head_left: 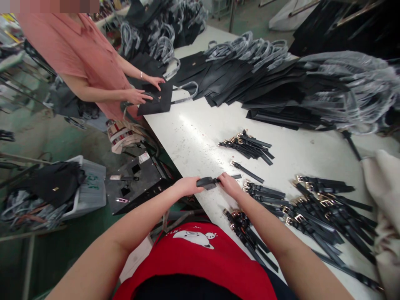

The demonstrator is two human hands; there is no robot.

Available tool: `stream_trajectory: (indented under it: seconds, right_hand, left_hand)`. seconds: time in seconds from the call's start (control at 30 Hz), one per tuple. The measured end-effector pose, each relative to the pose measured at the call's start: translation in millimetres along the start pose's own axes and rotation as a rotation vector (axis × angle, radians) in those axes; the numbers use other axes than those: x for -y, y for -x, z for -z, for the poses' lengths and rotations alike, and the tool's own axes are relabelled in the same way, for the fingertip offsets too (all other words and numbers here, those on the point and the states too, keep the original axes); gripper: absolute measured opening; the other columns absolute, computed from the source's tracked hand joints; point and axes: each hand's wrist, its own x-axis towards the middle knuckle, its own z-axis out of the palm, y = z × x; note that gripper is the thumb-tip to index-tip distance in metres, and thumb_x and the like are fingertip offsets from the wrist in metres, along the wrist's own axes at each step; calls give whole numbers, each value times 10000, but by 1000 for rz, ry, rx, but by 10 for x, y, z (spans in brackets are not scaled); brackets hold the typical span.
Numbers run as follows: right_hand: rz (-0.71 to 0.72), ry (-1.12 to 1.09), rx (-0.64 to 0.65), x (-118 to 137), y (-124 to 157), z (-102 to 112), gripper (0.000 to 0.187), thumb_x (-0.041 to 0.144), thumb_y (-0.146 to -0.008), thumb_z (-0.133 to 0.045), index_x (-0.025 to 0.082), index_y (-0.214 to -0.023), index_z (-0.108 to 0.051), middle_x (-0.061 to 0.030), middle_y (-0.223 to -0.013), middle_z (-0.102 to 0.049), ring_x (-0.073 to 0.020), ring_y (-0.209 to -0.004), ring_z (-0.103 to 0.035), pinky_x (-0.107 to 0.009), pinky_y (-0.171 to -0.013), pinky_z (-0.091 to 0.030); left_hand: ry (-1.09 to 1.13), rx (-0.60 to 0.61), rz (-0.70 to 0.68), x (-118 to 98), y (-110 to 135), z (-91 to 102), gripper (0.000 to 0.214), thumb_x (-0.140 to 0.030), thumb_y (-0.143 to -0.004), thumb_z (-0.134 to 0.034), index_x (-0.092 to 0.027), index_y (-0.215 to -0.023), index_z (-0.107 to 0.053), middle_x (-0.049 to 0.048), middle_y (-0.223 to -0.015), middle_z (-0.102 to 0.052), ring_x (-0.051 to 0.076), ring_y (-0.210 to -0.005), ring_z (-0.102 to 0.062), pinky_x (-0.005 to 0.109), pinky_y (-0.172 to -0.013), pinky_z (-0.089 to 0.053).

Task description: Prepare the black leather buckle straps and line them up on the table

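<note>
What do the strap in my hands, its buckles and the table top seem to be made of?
Strap, held by left hand and right hand: black, matte, probably leather or imitation. Buckles: shiny gold-toned, likely metal. Table: smooth white, scuffed, perhaps laminate.

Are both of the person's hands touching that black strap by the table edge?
Touching. The head view shows the left hand and right hand gripping opposite ends of the black strap, fingers wrapped on it, no gap.

A worker in a red T-shirt (200, 266) printed with a white cartoon figure (195, 238); both forearms bare behind left hand (186, 186) and right hand (229, 184).
</note>
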Motion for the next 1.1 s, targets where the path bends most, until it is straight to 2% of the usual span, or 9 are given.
stream_trajectory:
  seconds: [0.13,0.27,0.4,0.53,0.67,0.8,0.97,1.1]
  right_hand:
    - [-11,6,-12,-6,1,7,230,200,-807,-412,167,-1011,-513,-74,-967,-479,-141,-844,-492,-233,-746,-354]
    - [-48,37,-17,-9,3,44,226,203,-806,-408,170,-994,-530,-81,-943,-502,-155,-843,-490,-241,-727,-352]
    - [-31,58,-27,7,21,92,239,220,-820,-389,188,-995,-550,-81,-890,-538,-175,-870,-475,-268,-767,-330]
    - [-66,62,-46,23,29,93,245,233,-825,-382,192,-987,-561,-82,-888,-551,-177,-859,-470,-273,-765,-319]
    - [-40,66,-54,49,30,77,244,253,-825,-384,192,-974,-568,-76,-868,-556,-179,-841,-467,-269,-737,-318]
    - [-70,60,-34,64,44,58,233,256,-823,-393,179,-950,-572,-81,-862,-555,-177,-839,-471,-264,-726,-319]
    - [-44,5,-65,21,53,-7,224,259,-819,-409,186,-971,-556,-60,-868,-554,-168,-853,-476,-257,-758,-321]
    - [-70,-39,-63,-10,61,-51,207,235,-786,-460,174,-967,-540,-60,-906,-537,-160,-858,-478,-244,-761,-328]
  left_hand:
    - [-2,-12,8,-36,11,-10,458,-535,-714,-427,-256,-1064,-523,35,-918,-633,207,-819,-584,271,-668,-437]
    - [23,-75,20,-72,38,14,493,-537,-736,-405,-282,-1155,-445,25,-984,-615,198,-871,-573,265,-706,-430]
    - [-31,-94,102,27,205,74,477,-514,-753,-401,-283,-1170,-426,34,-975,-613,197,-859,-574,260,-695,-425]
    - [-104,-84,66,52,346,49,453,-505,-752,-404,-295,-1152,-433,33,-905,-627,198,-806,-583,268,-666,-428]
    - [-118,-90,26,-93,232,-6,435,-500,-749,-397,-293,-1128,-448,37,-903,-627,209,-802,-583,292,-666,-432]
    - [-115,-56,2,-192,61,34,431,-520,-728,-405,-278,-1075,-485,35,-918,-622,214,-810,-579,294,-662,-436]
    - [-138,-48,33,-174,93,80,414,-508,-740,-390,-260,-1054,-498,39,-899,-620,207,-808,-578,284,-665,-437]
    - [-155,-40,10,-283,97,69,407,-511,-733,-406,-250,-1029,-508,47,-907,-622,209,-811,-578,295,-678,-439]
